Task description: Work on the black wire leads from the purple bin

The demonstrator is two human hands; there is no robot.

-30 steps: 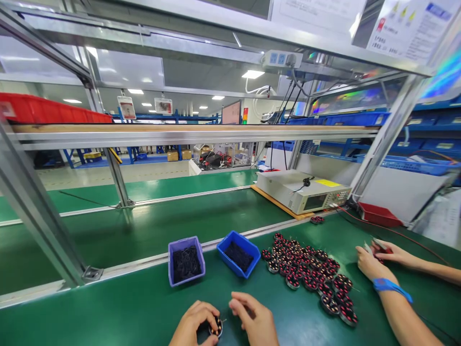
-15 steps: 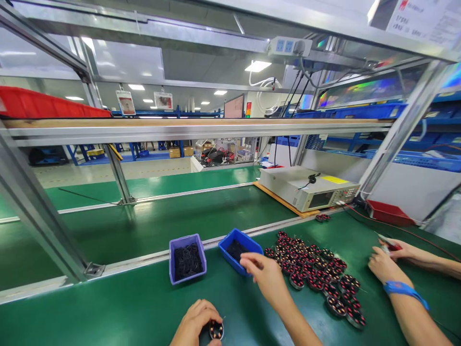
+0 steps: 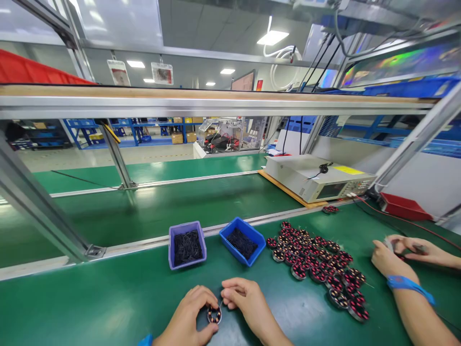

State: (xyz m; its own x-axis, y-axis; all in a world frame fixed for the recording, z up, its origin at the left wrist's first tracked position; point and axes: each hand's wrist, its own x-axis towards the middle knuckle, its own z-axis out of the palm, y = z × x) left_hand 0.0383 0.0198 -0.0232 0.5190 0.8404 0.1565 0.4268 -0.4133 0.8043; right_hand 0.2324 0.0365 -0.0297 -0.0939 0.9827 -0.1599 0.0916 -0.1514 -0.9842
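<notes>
My left hand (image 3: 189, 312) curls around a small round coil part (image 3: 214, 315) with copper windings, holding it on the green mat near the front edge. My right hand (image 3: 244, 300) sits right beside it with fingers pinched together at the part's upper edge; what the pinch holds is too small to make out. Just beyond are a purple bin (image 3: 187, 244) and a blue bin (image 3: 242, 240), both filled with small dark pieces. A spread of several red-and-black coil parts (image 3: 317, 262) lies to the right.
A co-worker's two hands (image 3: 392, 252), one wrist with a blue band, work at the right edge. A beige test instrument (image 3: 317, 178) and a red tray (image 3: 403, 207) stand at the back right. A slanted metal frame post (image 3: 39, 211) rises at the left.
My right hand has drawn back from the blue bin to the coil part in my left hand. The view has tilted slightly downward.
</notes>
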